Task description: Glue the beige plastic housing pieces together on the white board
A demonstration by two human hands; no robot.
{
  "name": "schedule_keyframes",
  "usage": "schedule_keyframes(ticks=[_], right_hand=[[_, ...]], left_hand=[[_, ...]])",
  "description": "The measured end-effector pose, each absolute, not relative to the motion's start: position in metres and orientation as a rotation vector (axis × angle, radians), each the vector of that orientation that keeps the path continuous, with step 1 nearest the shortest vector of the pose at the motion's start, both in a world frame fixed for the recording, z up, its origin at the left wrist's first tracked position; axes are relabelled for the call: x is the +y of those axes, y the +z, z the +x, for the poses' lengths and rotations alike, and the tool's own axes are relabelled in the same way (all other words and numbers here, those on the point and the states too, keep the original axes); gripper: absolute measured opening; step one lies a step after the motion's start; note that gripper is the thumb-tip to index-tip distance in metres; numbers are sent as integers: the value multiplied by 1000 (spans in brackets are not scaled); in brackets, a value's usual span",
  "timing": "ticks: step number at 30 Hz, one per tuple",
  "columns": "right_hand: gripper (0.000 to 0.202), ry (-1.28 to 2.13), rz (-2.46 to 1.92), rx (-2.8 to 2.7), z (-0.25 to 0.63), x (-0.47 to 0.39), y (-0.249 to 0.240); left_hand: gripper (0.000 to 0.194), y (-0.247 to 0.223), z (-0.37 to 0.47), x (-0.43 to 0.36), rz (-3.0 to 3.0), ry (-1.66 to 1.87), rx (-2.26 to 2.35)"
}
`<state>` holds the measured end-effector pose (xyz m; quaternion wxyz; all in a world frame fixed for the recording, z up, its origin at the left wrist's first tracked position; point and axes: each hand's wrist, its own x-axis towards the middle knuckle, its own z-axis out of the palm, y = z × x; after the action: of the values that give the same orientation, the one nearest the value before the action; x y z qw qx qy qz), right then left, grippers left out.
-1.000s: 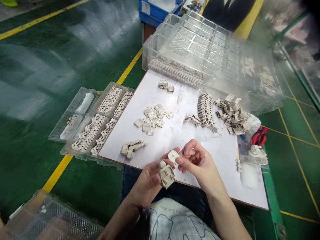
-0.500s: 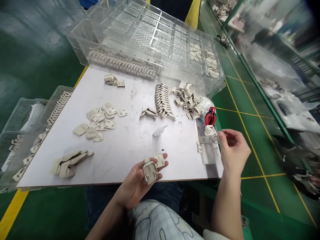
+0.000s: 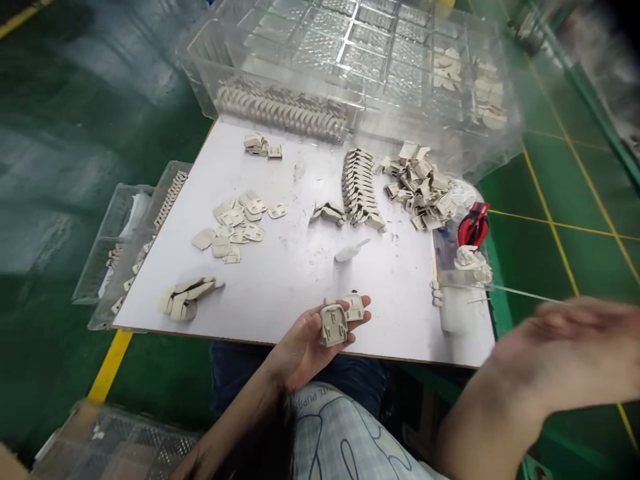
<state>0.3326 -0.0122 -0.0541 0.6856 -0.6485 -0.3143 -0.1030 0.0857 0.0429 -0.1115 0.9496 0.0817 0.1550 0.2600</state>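
In my left hand [image 3: 305, 353], above the table's front edge, two beige moulded plastic pieces lie side by side. The nearer one is a hollow plastic shell [image 3: 333, 325] with slots facing up; a flatter plastic plate [image 3: 354, 308] sits against my fingertips. My right hand [image 3: 585, 347] is out past the table's right edge, smeared by motion. A thin white strand [image 3: 525, 293] runs taut from a clear box [image 3: 460, 313] to its closed fingers. On that box sit white crumpled material [image 3: 473, 262] and a red-and-black tool [image 3: 473, 227], perhaps cutters.
On the white tabletop [image 3: 280, 280] lie flat beige plates [image 3: 235, 223], a row of nested pieces [image 3: 361, 187], a loose heap [image 3: 423, 187] and a small white dropper bottle [image 3: 350, 251]. A large clear divided bin [image 3: 300, 127] borders the back. More trays [image 3: 113, 233] stand at left.
My right hand has moved right, away from the clear box, drawing out the thin white strand. My left hand still holds the two pieces. The view has swung left.
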Motion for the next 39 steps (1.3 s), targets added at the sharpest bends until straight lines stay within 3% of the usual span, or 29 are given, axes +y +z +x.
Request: schedule_keyframes(ticks=[7, 22, 34, 39], right_hand=[[36, 271, -1302, -623, 249, 21, -72], [35, 388, -1299, -665, 244, 15, -76], [37, 317, -1311, -548, 256, 10, -73], [34, 18, -1340, -492, 290, 2, -65]], left_hand=[[34, -113, 85, 41, 167, 526, 337], [33, -112, 86, 43, 182, 535, 294], [34, -112, 85, 43, 155, 546, 316], [32, -115, 84, 42, 161, 547, 319]])
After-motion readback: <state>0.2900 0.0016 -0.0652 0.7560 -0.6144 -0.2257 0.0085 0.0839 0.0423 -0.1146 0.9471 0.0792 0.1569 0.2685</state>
